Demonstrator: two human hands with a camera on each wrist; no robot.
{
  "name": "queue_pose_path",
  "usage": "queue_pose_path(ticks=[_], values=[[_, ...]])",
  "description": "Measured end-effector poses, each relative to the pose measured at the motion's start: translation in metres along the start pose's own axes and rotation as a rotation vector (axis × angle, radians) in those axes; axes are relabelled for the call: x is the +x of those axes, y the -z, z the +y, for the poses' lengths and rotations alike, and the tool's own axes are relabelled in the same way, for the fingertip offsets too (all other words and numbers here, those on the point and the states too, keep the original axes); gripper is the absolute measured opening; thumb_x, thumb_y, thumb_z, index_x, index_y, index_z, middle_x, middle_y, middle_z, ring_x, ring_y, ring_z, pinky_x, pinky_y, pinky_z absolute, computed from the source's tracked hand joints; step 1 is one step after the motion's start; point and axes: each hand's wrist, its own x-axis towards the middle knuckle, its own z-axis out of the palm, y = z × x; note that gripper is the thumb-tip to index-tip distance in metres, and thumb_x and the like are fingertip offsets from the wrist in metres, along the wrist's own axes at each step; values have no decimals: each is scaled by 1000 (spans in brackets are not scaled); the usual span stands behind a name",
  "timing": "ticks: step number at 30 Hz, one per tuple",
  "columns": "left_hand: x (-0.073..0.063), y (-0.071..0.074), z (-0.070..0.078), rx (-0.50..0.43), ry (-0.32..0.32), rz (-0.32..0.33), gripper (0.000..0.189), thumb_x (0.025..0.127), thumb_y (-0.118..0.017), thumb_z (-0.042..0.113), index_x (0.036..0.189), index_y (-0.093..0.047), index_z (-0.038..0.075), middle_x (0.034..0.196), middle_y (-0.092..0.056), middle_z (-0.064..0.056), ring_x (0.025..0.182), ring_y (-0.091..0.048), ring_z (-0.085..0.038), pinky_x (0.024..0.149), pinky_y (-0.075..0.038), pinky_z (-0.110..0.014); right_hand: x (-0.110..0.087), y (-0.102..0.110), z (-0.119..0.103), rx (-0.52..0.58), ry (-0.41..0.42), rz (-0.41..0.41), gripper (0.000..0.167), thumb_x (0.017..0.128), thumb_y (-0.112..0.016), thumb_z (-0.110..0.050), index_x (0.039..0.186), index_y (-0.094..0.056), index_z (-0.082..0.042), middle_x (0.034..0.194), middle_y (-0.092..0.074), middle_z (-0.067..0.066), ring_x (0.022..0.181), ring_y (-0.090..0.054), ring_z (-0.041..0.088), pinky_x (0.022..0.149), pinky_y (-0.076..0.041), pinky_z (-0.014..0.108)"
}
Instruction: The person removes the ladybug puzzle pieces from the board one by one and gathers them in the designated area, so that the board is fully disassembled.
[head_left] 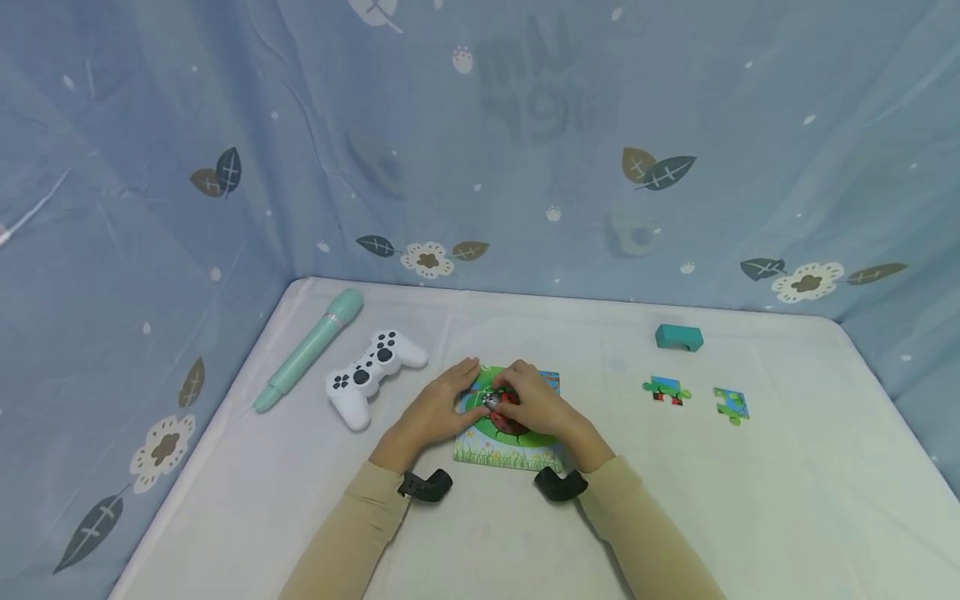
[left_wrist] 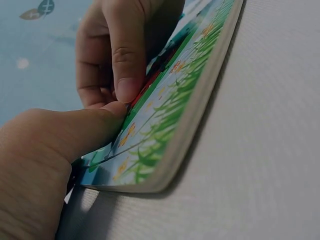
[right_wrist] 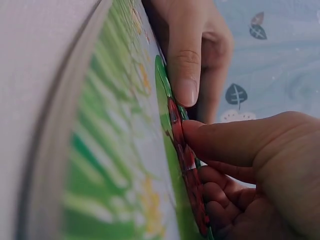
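A ladybug jigsaw puzzle (head_left: 507, 457) in a flat board lies before me, its grassy border nearest me. My left hand (head_left: 438, 408) rests over the board's left side, fingers extended toward the far left corner and thumb on the picture. My right hand (head_left: 542, 404) reaches in from the right. Its thumb and curled fingers pinch a puzzle piece (head_left: 492, 402) at the ladybug's head. In the right wrist view, the right thumb (right_wrist: 220, 142) presses beside the red ladybug part (right_wrist: 180, 135), close to the left thumb (right_wrist: 186, 80). The fingertips partly hide the piece.
Two loose puzzle pieces, one with red and green (head_left: 666, 390) and one mostly green and blue (head_left: 731, 405), lie to the right. Behind them stands a teal arch block (head_left: 678, 337). At left are a white game controller (head_left: 375, 375) and a mint-green microphone-shaped wand (head_left: 309, 350).
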Motion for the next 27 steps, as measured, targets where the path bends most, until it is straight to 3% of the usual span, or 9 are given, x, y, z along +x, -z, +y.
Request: queue_pose_path(ticks=[10,17,22,27], values=[[-1,0,0,-15,4,9,78,86,-67,41,146,-35,2,150,-37,-14,140,-33,-27,115,-31,-40,0,-2,2,58,-3,9,22,88,-68,-17,106,-59,-6,108,-53,8,102,-45,23,88,-46,41],[0,-1,0,-19,-1,17,76,86,-68,40,144,-37,2,149,-39,-15,139,-34,-29,115,-32,-42,1,-1,4,120,25,84,40,85,-70,-12,118,-51,1,117,-49,16,104,-49,27,90,-48,44],[0,-1,-1,-5,-12,27,76,85,-67,42,144,-38,2,148,-40,-14,139,-35,-29,114,-32,-42,3,-2,5,61,15,99,46,87,-68,-13,129,-51,-1,126,-51,15,111,-52,27,94,-49,45],[-1,0,0,-1,-9,35,77,85,-68,42,143,-39,2,149,-40,-14,140,-33,-29,114,-33,-44,4,-3,2,1,5,104,42,88,-67,-14,127,-56,-3,122,-55,14,111,-53,27,93,-51,45]])
